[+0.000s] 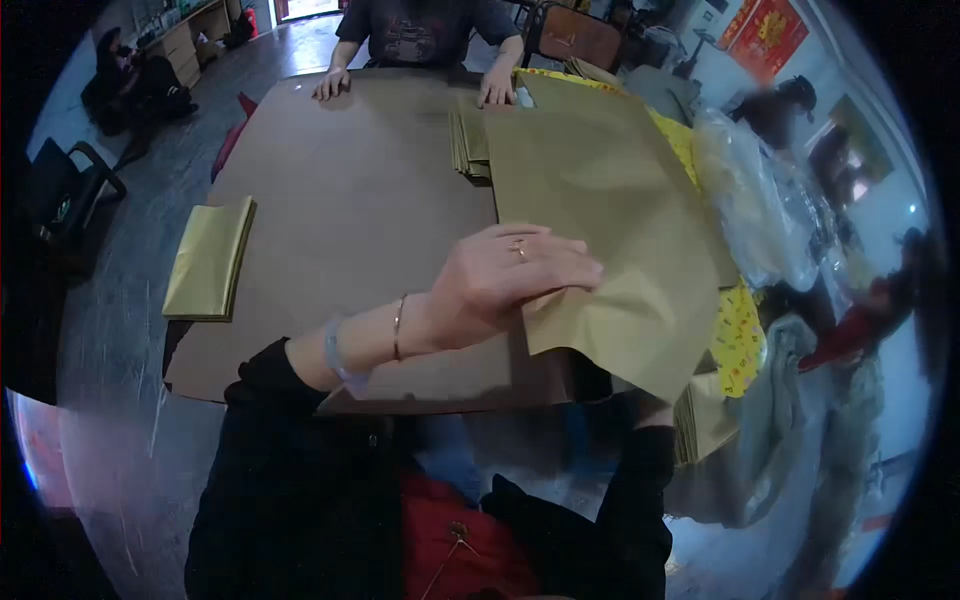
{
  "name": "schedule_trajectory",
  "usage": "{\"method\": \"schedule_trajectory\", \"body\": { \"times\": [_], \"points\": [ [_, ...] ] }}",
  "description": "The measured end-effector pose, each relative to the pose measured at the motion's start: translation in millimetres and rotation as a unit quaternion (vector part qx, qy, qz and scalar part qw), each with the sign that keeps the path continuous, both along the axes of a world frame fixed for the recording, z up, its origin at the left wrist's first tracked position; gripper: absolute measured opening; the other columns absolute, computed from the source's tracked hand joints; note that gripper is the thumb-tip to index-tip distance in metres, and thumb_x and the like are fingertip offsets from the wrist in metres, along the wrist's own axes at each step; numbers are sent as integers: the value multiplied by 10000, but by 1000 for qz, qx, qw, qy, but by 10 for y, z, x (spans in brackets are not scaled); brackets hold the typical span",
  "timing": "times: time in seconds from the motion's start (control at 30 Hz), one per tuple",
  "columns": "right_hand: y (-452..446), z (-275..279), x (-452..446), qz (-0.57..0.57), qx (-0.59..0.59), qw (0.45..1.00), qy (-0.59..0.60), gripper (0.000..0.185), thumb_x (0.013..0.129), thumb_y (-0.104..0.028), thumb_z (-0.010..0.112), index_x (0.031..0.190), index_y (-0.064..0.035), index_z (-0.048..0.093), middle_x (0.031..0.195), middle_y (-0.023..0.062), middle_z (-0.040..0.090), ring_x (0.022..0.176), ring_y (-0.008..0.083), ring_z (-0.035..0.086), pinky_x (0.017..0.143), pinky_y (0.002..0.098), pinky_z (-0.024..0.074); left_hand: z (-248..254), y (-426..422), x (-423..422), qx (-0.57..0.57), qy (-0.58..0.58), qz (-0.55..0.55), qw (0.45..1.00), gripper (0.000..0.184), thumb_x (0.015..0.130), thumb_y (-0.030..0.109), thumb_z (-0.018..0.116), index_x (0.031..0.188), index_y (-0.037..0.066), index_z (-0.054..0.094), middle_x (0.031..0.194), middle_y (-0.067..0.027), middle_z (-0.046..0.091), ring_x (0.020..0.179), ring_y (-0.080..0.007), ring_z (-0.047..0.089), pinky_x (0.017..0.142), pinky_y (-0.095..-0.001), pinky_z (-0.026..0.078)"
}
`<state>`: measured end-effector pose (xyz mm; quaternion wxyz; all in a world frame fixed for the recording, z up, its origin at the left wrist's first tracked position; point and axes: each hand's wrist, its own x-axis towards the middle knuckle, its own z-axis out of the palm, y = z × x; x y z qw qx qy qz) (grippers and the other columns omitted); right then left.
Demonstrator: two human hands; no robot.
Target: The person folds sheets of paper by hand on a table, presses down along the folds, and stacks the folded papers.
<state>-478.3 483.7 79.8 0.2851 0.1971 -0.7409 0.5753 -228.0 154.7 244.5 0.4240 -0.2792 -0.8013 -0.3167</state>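
Hands at paper — plastic bag nearby

We see red poster, upper right; black armchair, left edge; drawer cabinet and red extinguisher, upper left; brown-backed chair, top, right of centre.

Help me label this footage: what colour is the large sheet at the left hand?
The sheet is golden brown, seen best in the head view.
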Motion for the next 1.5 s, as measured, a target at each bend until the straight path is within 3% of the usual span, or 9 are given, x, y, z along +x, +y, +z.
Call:
{"method": "schedule_trajectory", "body": {
  "times": [0.23, 0.43, 0.5, 0.6, 0.73, 0.93, 1.23, 1.37, 1.5],
  "points": [
    [292, 601, 153, 36, -3, 997, 72, 283, 944, -165, 471, 1178, -21, 538, 1223, 140, 560, 1113, 238, 520, 970, 349, 388, 391, -467, 692, 178, -55, -30, 982, 253, 830, -95, 570, 1050, 4, 647, 1010, -83, 685, 960, -190, 653, 824, -279, 513],
    [176, 1308, 152, 85, 73, 986, 124, 235, 934, -133, 488, 1104, -4, 587, 1166, 130, 599, 1050, 209, 556, 929, 328, 424, 711, -1293, 1326, 156, -3, 163, 974, 272, 928, 106, 546, 1157, -39, 567, 1140, -151, 620, 1017, -225, 611, 860, -337, 504],
    [112, 1677, 222, 17, 173, 983, 66, 232, 926, -112, 487, 1096, 0, 598, 1161, 120, 601, 1023, 185, 560, 919, 310, 424, 1027, -1409, 1529, 189, 95, 221, 952, 148, 914, 93, 564, 980, 4, 663, 860, -34, 669, 774, -80, 575, 707, -271, 475],
    [-231, 2307, 242, 125, 8, 992, 1, 302, 893, -91, 519, 1171, 16, 565, 1161, 108, 599, 1046, 162, 548, 921, 301, 423, 1553, -1766, 1947, 170, 121, 258, 943, 151, 911, 94, 565, 982, 4, 663, 860, -33, 670, 775, -81, 576, 704, -270, 474],
    [-724, 3138, 520, 213, 35, 971, 103, 396, 850, -81, 535, 1231, 27, 526, 1188, 116, 580, 1080, 184, 548, 948, 311, 416, 2037, -2068, 2330, 146, 129, 326, 925, 158, 905, 97, 568, 987, 3, 665, 861, -30, 672, 776, -83, 580, 697, -269, 472],
    [-1289, 3701, 746, 313, 65, 947, -13, 465, 857, -165, 552, 1288, 1, 505, 1213, 123, 575, 1088, 209, 558, 955, 349, 424, 2348, -2493, 2502, 133, 74, 411, 899, 169, 896, 100, 573, 994, 1, 668, 863, -27, 674, 779, -87, 584, 686, -268, 469],
    [-2151, 2803, 387, 482, 77, 862, -136, 333, 873, -120, 554, 1183, -4, 590, 1069, 35, 640, 945, 131, 584, 852, 269, 443, 1936, -3251, 1983, 157, -77, 482, 858, 187, 882, 106, 580, 1005, -1, 672, 866, -21, 677, 783, -93, 592, 671, -266, 464],
    [-2575, 1903, 346, 326, 147, 913, -198, 340, 830, -52, 490, 1139, -32, 631, 950, 8, 651, 813, 119, 588, 711, 255, 450, 1504, -3626, 1528, 187, -134, 495, 838, 196, 875, 108, 583, 1009, -2, 673, 867, -19, 678, 785, -95, 595, 664, -265, 462],
    [-2989, 676, -348, 257, 304, 918, -1, 318, 758, -118, 543, 1038, -61, 683, 910, 142, 668, 801, 276, 630, 738, 360, 485, 951, -3989, 1069, 251, -196, 502, 804, 205, 869, 111, 586, 1014, -3, 675, 868, -16, 680, 787, -98, 598, 657, -264, 460]
  ]
}}
